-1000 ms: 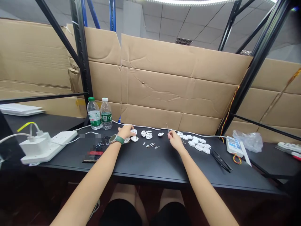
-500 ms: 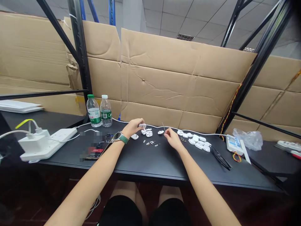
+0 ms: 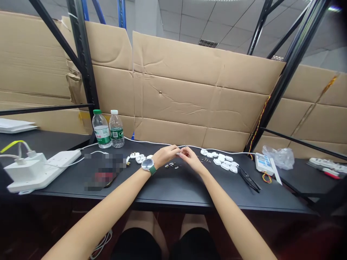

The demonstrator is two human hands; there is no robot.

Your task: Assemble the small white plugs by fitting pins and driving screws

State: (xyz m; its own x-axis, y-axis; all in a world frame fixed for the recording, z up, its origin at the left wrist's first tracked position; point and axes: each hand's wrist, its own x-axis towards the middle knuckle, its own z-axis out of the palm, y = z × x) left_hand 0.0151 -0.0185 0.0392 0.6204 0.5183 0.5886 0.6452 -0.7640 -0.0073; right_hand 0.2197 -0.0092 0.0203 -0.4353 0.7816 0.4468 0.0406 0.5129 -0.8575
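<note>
My left hand (image 3: 168, 154), with a watch (image 3: 148, 164) on its wrist, is closed on a small white plastic piece (image 3: 179, 153), mostly covered by fingers. My right hand (image 3: 192, 159) meets it there, its fingers pinched around a thin metal tool whose tip (image 3: 185, 146) barely shows; its kind is unclear. Small metal parts (image 3: 172, 165) lie just in front of the hands. Beside my left wrist are several white plastic pieces (image 3: 140, 159). To the right of my right hand lie tiny brass-coloured parts (image 3: 206, 160) and a group of white plastic covers (image 3: 225, 166).
Two water bottles (image 3: 102, 131) stand at the back left, near a white power strip (image 3: 54, 169) and a partly blurred phone (image 3: 110, 182). Black tweezers-like tool (image 3: 249, 180), a white box (image 3: 264, 165) and a plastic bag (image 3: 279, 158) lie right. Cardboard (image 3: 176, 94) walls the back.
My left hand has moved right with the white piece and now meets my right hand. The thin tool is mostly hidden now. The whole view has shifted slightly.
</note>
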